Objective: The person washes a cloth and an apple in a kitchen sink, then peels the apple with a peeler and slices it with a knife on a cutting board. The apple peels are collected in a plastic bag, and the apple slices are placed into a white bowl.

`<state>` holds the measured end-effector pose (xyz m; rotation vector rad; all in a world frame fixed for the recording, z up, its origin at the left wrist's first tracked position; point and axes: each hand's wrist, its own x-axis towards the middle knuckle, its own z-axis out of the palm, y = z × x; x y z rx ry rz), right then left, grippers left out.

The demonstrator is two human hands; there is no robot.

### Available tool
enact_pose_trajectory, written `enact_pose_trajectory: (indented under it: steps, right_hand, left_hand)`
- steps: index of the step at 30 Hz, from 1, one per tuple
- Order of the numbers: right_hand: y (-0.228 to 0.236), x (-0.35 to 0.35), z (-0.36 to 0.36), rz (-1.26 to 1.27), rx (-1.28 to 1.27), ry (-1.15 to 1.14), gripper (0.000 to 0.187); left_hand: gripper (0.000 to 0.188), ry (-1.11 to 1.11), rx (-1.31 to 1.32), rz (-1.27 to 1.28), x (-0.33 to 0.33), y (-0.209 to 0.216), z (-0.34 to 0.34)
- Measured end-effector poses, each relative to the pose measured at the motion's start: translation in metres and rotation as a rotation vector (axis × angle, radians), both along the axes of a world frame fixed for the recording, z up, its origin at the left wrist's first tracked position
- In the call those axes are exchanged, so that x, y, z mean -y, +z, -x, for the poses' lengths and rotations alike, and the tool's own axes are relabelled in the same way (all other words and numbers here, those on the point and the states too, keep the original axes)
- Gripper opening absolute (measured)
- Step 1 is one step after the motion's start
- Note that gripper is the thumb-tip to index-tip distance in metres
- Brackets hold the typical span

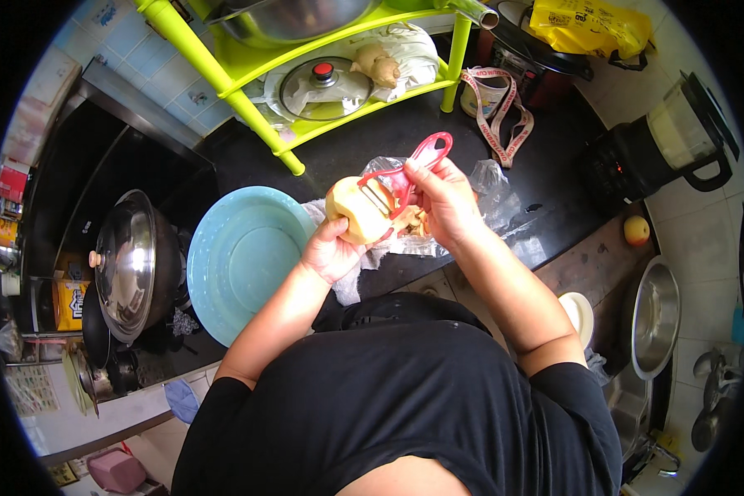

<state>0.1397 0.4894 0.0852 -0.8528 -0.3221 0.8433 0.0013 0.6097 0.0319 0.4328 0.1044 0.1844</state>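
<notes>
My left hand [332, 250] is wrapped round a pale, mostly peeled apple [352, 208], thumb along its near side. In my right hand [448, 198] is a red peeler [429, 152] with a looped handle, and its blade lies against the right side of the fruit. Some yellow-red skin shows at the apple's upper left edge. Below the two hands, peelings [412, 221] lie on a clear plastic bag [494, 192] on the black counter. A grey cloth [349, 285] is partly hidden behind my left hand.
A light blue basin [248, 260] stands left of my hands, beside a lidded wok [132, 264] on the stove. The green rack [252, 124] rises behind. At right are a blender [661, 140], another apple [636, 231] and a metal bowl [656, 318] by the sink.
</notes>
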Motion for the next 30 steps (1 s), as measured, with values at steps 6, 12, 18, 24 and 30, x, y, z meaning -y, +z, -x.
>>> enact_pose_trajectory:
  steps: [6, 12, 18, 24, 30]
  right_hand:
    - [-0.022, -0.006, -0.007, 0.017, -0.154, -0.017, 0.015]
    - [-0.058, -0.024, -0.024, 0.167, -0.128, 0.039, 0.025]
    - [-0.104, -0.015, -0.049, 0.45, 0.089, -0.135, 0.019]
    - [-0.058, -0.001, -0.05, 0.918, 1.118, -0.316, 0.021]
    - [-0.038, -0.005, -0.02, 0.23, 0.461, -0.388, 0.014]
  left_hand:
    - [0.07, -0.142, 0.065, 0.098, -0.003, -0.01, 0.008]
    - [0.07, -0.055, 0.048, 0.192, 0.005, -0.025, 0.012]
    - [0.079, -0.227, 0.178, 0.255, 0.003, -0.004, 0.011]
    - [0.076, -0.049, 0.106, 0.012, -0.003, -0.001, 0.002]
    - [0.075, -0.065, -0.02, -0.084, 0.004, -0.004, -0.002]
